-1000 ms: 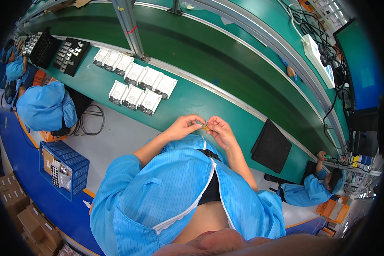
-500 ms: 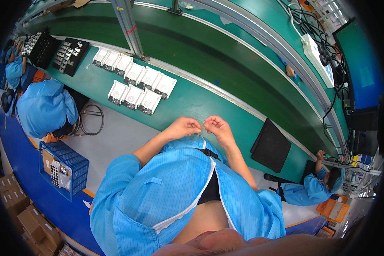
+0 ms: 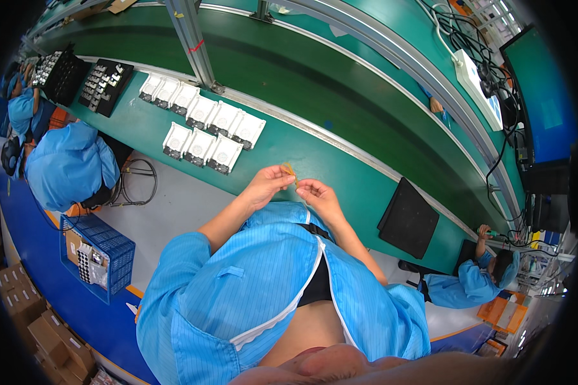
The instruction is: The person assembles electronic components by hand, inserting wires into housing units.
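Observation:
My left hand [image 3: 271, 184] pinches a thin amber strip [image 3: 289, 170] between thumb and fingers, just over the near edge of the green table [image 3: 282, 151]. The strip looks soft and bent; its exact kind is too small to make out. Close beside it on the right, my right hand [image 3: 320, 196] has its fingertips pinched together at the strip's lower end. Up and to the left of my hands, several white square units [image 3: 225, 153] with round patterns and dark edges lie in two rows on the table.
Two black flat pads [image 3: 410, 221] lie at the right on the table. A black tray [image 3: 106, 85] of small parts is farther left. A metal post [image 3: 196, 48] rises behind the white units. A blue crate [image 3: 119, 263] stands on the floor. Co-workers in blue sit at both sides.
My left hand has risen slightly, and the amber strip now sticks up above its fingertips. My right hand has moved lower and a little left, its fingers below the strip's top.

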Motion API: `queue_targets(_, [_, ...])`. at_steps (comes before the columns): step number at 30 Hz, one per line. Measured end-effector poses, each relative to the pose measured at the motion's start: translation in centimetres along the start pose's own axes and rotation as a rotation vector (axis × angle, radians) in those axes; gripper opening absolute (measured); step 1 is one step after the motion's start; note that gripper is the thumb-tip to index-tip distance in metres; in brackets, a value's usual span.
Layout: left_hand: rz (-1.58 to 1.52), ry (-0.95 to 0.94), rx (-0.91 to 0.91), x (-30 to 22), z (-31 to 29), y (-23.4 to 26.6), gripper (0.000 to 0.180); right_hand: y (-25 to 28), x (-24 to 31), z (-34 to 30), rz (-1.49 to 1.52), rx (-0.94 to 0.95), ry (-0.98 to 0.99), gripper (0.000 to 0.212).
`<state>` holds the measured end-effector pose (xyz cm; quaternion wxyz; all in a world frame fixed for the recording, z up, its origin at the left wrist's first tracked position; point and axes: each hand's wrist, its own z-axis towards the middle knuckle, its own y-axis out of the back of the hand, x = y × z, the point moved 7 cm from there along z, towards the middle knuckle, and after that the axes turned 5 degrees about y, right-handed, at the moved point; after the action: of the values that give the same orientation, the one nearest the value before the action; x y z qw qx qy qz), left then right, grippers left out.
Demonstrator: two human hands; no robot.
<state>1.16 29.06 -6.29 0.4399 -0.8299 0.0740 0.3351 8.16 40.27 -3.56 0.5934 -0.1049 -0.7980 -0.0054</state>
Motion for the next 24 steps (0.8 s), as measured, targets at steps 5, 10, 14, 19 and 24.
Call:
queue_targets(5, [0.071, -0.021, -0.045, -0.1, 0.0, 0.0, 0.018, 0.2, -0.6, 0.1, 0.092, 0.016, -0.04, 0.019])
queue_targets(10, [0.223, -0.099, -0.113, -0.7, -0.1, 0.0, 0.015, 0.3, -0.8, 0.1, 0.039, 0.009, -0.042, 0.016])
queue_targets(14, [0.309, -0.111, -0.138, -0.5, 0.1, 0.5, 0.014, 1.0, -0.4, 0.3, -0.026, 0.006, -0.029, 0.016])
queue_targets(19, [0.416, -0.083, -0.186, -0.5, -0.1, 0.3, 0.01, 2.3, -0.7, 0.6, -0.107, -0.079, 0.041, 0.018])
queue_targets(24, [0.936, -0.355, -0.181, -1.9, -0.8, -1.5, 0.013, 0.4, 6.8, -0.7, -0.634, -0.207, 0.451, 0.027])
